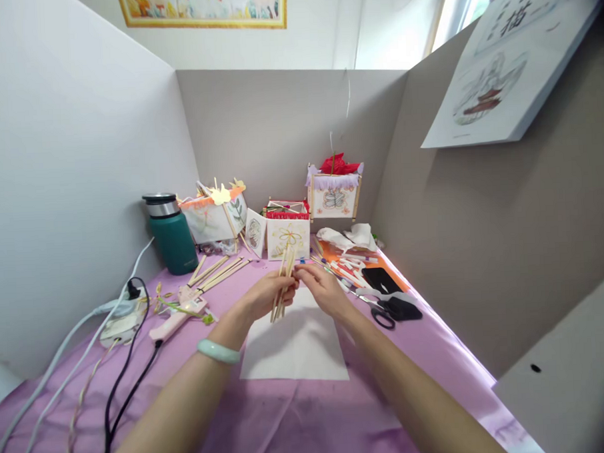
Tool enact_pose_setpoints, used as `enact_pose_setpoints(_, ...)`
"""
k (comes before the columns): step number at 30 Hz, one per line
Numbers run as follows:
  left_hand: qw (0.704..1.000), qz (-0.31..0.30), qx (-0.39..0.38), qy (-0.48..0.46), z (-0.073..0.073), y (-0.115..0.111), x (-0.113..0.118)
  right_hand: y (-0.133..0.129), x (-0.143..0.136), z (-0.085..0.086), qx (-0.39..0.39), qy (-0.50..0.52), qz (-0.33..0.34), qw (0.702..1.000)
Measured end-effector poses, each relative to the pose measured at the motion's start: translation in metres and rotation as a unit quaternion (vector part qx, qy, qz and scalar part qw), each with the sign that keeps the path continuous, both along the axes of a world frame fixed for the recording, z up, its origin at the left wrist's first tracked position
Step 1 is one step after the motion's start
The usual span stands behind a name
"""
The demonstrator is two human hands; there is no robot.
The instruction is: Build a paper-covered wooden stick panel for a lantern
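My left hand (271, 293), with a pale green bangle on its wrist, is closed around several thin wooden sticks (287, 260) that stand nearly upright. Close against it on the right is my right hand (320, 286), its fingertips bent together beside the sticks; whatever they pinch is too small to tell. Both hands are above a white sheet of paper (295, 354) on the purple cloth (290, 420).
On the left are a green bottle (173, 239), bundled sticks (218, 273), a pink glue gun (178, 319) and a power strip with cables. Decorated paper boxes (288, 239) line the back. Scissors (382, 316), markers (348, 272) and a black phone (382, 280) lie right.
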State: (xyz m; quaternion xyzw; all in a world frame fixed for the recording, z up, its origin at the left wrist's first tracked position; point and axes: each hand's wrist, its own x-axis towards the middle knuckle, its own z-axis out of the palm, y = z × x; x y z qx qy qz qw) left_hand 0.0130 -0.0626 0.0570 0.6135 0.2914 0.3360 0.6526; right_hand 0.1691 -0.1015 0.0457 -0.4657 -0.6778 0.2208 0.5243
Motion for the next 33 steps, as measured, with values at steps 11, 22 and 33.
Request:
enact_pose_setpoints(11,0.991,-0.1,-0.08,-0.034,-0.045,0.025,0.006,0.043,-0.01,-0.048,-0.092,0.161,0.047,0.981)
enact_pose_setpoints(22,0.99,-0.102,-0.09,-0.037,-0.044,0.021,-0.001,0.039,-0.009,-0.048,-0.095,0.228,0.023,0.969)
enact_pose_setpoints(33,1.0,0.015,-0.017,0.009,-0.04,0.029,-0.01,0.036,-0.006,-0.046,-0.113,0.274,0.027,0.955)
